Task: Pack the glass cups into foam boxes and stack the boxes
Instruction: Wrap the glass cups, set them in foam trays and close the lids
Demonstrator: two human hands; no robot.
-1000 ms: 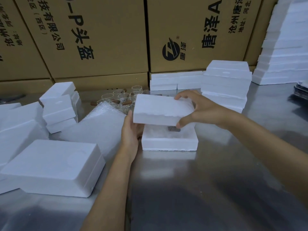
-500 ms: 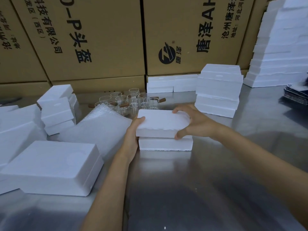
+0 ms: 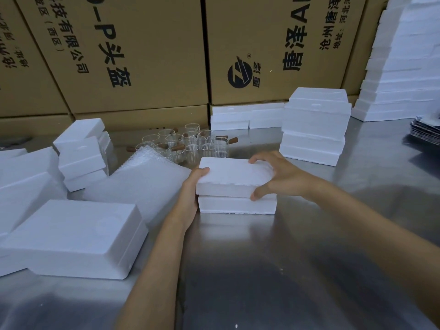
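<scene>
A white foam lid (image 3: 232, 177) sits on top of a white foam box base (image 3: 238, 205) in the middle of the steel table. My left hand (image 3: 191, 189) grips the lid's left end, thumb on top. My right hand (image 3: 278, 176) grips its right end, fingers over the top and thumb at the front edge. What is inside the box is hidden. Several glass cups with brown handles (image 3: 190, 144) stand just behind the box.
A stack of closed foam boxes (image 3: 314, 125) stands at the right rear, a taller pile (image 3: 404, 67) beyond it. More foam pieces (image 3: 71, 236) and a bubble-wrap sheet (image 3: 142, 179) lie at the left. Cardboard cartons (image 3: 142, 55) wall the back.
Both hands have lowered the lid from above the open base down onto it. The gap between lid and base has closed.
</scene>
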